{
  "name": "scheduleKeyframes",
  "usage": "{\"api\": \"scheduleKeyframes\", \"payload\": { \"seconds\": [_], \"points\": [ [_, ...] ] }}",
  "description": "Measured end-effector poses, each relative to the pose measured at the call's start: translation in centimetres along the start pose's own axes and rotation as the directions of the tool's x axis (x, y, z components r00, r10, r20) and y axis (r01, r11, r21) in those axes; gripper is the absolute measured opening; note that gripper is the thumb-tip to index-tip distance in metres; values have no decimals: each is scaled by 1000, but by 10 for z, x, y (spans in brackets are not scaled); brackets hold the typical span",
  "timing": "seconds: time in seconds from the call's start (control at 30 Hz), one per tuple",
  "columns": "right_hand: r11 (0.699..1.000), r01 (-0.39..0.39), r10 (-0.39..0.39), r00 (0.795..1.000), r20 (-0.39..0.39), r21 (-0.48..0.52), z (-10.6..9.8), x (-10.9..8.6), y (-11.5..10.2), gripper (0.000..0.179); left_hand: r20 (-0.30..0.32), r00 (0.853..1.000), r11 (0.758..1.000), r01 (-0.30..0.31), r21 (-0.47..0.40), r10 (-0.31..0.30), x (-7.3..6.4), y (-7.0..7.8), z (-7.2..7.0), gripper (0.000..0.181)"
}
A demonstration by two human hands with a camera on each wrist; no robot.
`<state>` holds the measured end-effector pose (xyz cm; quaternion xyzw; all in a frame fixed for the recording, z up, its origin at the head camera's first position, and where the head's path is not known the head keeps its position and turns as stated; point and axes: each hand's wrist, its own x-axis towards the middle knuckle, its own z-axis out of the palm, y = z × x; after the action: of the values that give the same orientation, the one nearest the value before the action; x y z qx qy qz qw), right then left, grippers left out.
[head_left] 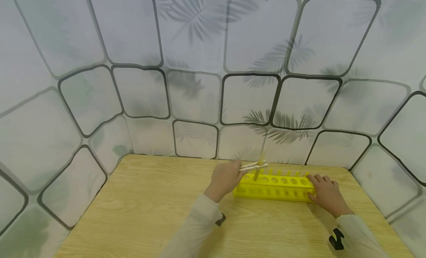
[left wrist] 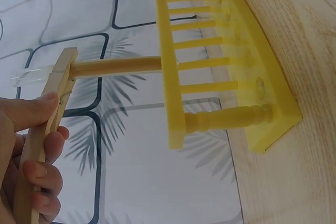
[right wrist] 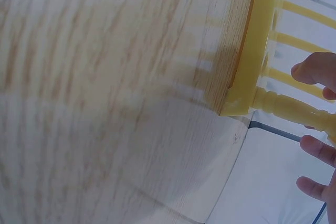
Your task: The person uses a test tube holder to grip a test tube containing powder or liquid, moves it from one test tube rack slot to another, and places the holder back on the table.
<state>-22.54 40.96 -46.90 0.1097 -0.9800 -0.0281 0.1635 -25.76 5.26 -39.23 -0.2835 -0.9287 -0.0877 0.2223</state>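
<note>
My left hand (head_left: 224, 179) grips a wooden test tube holder (left wrist: 38, 148), fingers curled round its long handle. The holder's jaws clasp a glass test tube (left wrist: 118, 66) near its upper part, with brownish-yellow liquid below the clasp and clear glass above. The tube stands nearly upright, its lower end at the top plate of a yellow test tube rack (head_left: 276, 193), toward the rack's left side. My right hand (head_left: 327, 194) holds the rack's right end, thumb at the front and fingers over the top. In the right wrist view, part of that hand is cut off.
The rack stands on a light wooden table (head_left: 149, 202), with a row of round holes and a row of pegs (head_left: 288, 173) along its back. A patterned curtain (head_left: 196, 95) surrounds the table's back and sides. Black wrist straps show at both sleeves.
</note>
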Motion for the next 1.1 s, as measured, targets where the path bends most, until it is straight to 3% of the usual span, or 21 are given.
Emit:
{"api": "scheduleKeyframes", "payload": {
  "seconds": [0.7, 1.1],
  "points": [
    [1000, -14, 14, 1000, 19, 1, 2, -1, 1, 63, -31, 999, 999, -36, 14, 36, 3, 0, -6, 35],
    [1000, -14, 14, 1000, 20, 0, 4, 0, 2, 62, -14, 999, 999, -35, -10, 35, 4, 3, -9, 34]
  ]
}}
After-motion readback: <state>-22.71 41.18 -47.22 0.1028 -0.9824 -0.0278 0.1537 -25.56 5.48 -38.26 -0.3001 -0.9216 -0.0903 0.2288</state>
